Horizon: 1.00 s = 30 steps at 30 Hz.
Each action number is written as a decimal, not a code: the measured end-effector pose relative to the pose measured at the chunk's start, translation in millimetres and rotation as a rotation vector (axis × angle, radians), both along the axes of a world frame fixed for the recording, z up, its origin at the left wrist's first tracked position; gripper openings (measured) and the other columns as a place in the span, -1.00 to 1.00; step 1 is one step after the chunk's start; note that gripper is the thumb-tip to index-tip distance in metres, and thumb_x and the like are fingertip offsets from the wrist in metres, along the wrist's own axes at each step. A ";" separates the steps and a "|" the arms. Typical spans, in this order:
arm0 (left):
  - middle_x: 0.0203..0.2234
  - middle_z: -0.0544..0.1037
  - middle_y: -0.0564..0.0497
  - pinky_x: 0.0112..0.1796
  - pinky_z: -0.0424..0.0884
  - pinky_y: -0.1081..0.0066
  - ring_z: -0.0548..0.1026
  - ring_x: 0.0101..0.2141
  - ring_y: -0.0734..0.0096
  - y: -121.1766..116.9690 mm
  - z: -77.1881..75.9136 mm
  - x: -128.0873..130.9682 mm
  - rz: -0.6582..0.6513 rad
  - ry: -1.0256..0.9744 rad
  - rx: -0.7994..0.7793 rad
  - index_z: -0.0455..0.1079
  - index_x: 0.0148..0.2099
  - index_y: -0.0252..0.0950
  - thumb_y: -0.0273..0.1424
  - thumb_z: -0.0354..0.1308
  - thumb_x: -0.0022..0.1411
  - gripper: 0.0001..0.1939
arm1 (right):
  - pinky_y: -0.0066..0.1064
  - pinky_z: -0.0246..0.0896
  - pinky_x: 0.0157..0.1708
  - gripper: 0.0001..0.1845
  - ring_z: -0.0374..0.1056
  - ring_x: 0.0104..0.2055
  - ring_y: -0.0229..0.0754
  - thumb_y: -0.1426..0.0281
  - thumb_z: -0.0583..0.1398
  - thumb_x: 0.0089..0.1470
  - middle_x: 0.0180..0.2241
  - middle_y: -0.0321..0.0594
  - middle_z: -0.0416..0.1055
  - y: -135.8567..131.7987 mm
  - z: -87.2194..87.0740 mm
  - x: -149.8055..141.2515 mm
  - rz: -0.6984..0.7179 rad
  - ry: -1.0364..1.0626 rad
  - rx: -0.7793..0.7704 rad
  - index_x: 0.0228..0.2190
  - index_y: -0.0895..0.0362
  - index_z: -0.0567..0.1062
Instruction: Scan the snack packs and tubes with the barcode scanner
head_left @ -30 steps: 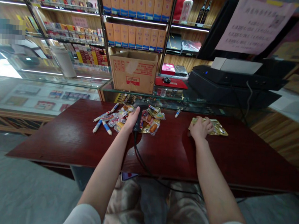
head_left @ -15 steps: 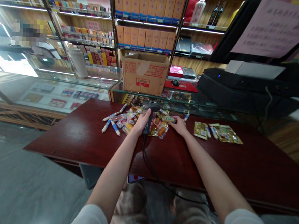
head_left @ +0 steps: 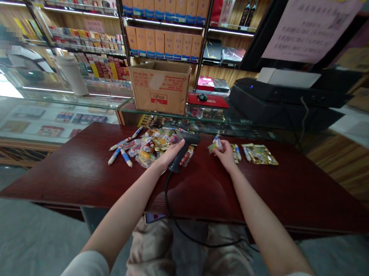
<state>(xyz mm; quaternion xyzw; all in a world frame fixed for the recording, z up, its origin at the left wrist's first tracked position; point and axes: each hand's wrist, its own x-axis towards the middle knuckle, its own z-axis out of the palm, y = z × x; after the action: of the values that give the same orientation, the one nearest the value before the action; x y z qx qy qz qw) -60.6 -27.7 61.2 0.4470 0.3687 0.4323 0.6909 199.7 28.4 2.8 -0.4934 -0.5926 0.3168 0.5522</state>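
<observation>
The fingers of the left hand [head_left: 170, 156] are, as I read it, curled closed around a black corded plastic handheld barcode scanner [head_left: 184, 148], its head tilted up and away from me. The fingers of the right hand [head_left: 224, 154] are pinched together on a small foil snack packet [head_left: 214, 147]; I cannot make out its print at this resolution.

Both hands sit over a dark red polished wood counter [head_left: 76, 177]. Directly beside the scanner lies a heaped pile of mixed clear-and-foil snack packets [head_left: 149, 146], touching the left hand. At the pile's near left edge are loose white tubes with blue bands [head_left: 119, 154]. Right of the right hand, well apart from the pile, lie flat gold foil packets [head_left: 260, 155] with a few slim white-and-blue tubes [head_left: 237, 152] just beside them.

The scanner's black cable [head_left: 168, 195] runs down over the counter's near edge. Beyond the counter stands a glass display case [head_left: 204, 114] bearing a brown cardboard carton [head_left: 159, 86], a red mat with a black computer mouse [head_left: 202, 97] and a black printer-like machine [head_left: 287, 98]. Stocked shelves of boxed goods [head_left: 163, 28] fill the back wall.
</observation>
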 end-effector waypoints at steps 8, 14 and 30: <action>-0.60 0.40 0.08 -0.70 0.22 0.54 0.29 -0.68 0.59 -7.7 0.9 6.2 -0.117 0.016 0.053 0.39 -0.22 -0.38 0.16 0.18 0.13 -0.38 | -0.23 0.35 -0.19 -0.60 0.38 -0.27 -0.12 0.22 0.28 -0.15 -0.24 -0.20 0.46 -0.1 2.3 -5.3 0.085 -0.114 0.104 -0.21 0.06 0.43; -0.61 0.39 0.09 -0.71 0.24 0.53 0.29 -0.70 0.59 -4.8 -5.1 8.4 -0.164 0.022 0.062 0.38 -0.25 -0.37 0.20 0.16 0.10 -0.35 | -0.31 0.35 -0.28 -0.60 0.38 -0.31 -0.16 0.22 0.27 -0.11 -0.24 -0.19 0.49 -11.5 7.6 -15.6 0.118 -0.162 0.092 -0.18 0.08 0.48; -0.61 0.36 0.09 -0.71 0.17 0.56 0.26 -0.70 0.61 -12.5 7.9 4.4 -0.090 -0.100 0.003 0.35 -0.27 -0.35 0.12 0.16 0.18 -0.44 | -0.19 0.37 -0.10 -0.58 0.43 -0.17 -0.07 0.26 0.25 -0.13 -0.19 -0.16 0.51 -15.8 14.1 -16.3 0.138 -0.147 0.105 -0.16 0.09 0.46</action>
<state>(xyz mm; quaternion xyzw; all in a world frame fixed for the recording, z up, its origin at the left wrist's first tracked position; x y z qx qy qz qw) -56.1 -40.2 69.2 0.4420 0.3127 0.4232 0.7265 183.4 12.6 16.9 -0.4437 -0.6801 0.2855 0.5090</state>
